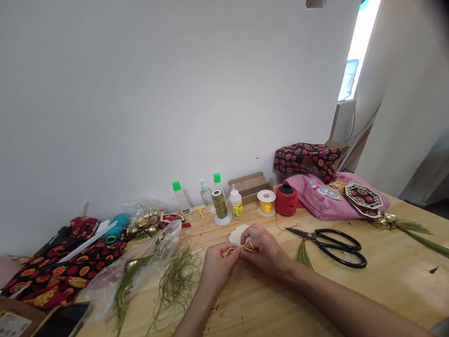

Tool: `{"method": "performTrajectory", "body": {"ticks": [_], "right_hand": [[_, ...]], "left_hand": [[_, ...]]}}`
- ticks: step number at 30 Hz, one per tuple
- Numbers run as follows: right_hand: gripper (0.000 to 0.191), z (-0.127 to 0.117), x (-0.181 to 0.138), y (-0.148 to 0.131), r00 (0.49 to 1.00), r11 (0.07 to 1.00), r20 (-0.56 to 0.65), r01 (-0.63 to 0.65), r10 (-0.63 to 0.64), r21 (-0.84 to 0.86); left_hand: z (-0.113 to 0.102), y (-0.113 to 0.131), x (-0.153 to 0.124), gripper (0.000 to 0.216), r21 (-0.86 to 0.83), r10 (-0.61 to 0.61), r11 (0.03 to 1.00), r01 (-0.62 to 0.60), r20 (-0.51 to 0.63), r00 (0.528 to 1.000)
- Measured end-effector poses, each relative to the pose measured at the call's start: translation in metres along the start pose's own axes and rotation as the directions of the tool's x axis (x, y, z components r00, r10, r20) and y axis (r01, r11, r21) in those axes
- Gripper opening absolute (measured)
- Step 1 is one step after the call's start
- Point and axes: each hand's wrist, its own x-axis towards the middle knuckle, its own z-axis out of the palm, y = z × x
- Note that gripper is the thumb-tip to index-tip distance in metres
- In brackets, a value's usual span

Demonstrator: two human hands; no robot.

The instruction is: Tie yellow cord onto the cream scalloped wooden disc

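Both my hands meet over the middle of the wooden table, fingertips pinched around a yellow cord (229,251). My left hand (220,262) is closed on the cord from the left. My right hand (262,248) grips it from the other side, and a loop of cord shows at its fingers. Just behind the fingers lies a cream scallop-edged disc (236,234), partly hidden by my right hand. To the right, black-handled scissors (329,241) lie beside a green tassel (303,255). A loose heap of green threads (178,276) sits left of my left hand.
Along the wall stand an olive thread spool (220,205), a glue bottle (236,203), a yellow cord spool (266,206) and a red thread spool (286,201). A pink bag (326,201) is at right. Patterned fabric (38,276), gold bells (147,222) and a phone (61,320) are at left.
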Motion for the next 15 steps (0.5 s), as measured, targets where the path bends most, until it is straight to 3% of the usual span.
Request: {"method": "performTrajectory", "body": {"ticks": [4, 9, 15], "right_hand": [[0.019, -0.0006, 0.0003, 0.0008, 0.999, 0.999, 0.002, -0.041, 0.041, 0.035], [0.009, -0.0024, 0.0018, -0.0003, 0.997, 0.995, 0.016, -0.072, 0.071, 0.064], [0.009, -0.0007, 0.0024, 0.0003, 0.998, 0.998, 0.020, -0.055, 0.054, 0.038]], "left_hand": [[-0.0007, 0.0005, 0.0000, 0.024, -0.085, -0.032, 0.996, 0.032, 0.003, 0.999], [-0.0055, -0.0008, 0.0003, 0.027, -0.197, -0.049, 0.978, 0.069, 0.106, 0.993], [-0.0056, 0.0021, -0.0010, 0.029, -0.170, -0.046, 0.984, 0.061, 0.090, 0.995]]}}
